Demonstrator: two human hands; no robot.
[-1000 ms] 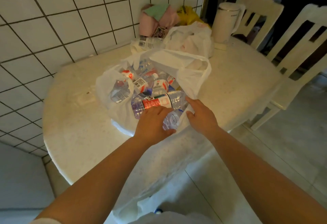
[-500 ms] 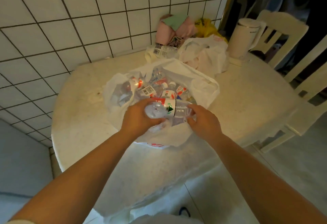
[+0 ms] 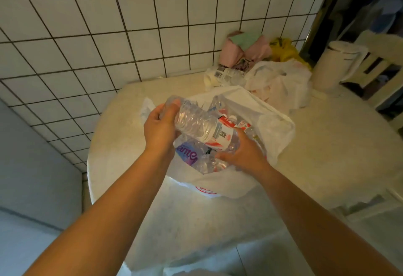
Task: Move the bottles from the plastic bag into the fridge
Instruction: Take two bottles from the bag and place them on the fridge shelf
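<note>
Half-hidden purple-labelled bottle [image 3: 192, 155] under left hand [image 3: 160, 129], right hand [image 3: 242, 151].

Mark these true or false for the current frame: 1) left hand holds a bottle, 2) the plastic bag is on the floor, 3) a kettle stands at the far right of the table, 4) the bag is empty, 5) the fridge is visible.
1) True. The left hand has a grip on a clear bottle lifted above the plastic bag.
2) False. The bag sits on the table.
3) True. The white kettle stands there, near a chair.
4) False. More bottles lie inside; the right hand is gripping another bottle.
5) False. No fridge is in view.
</note>
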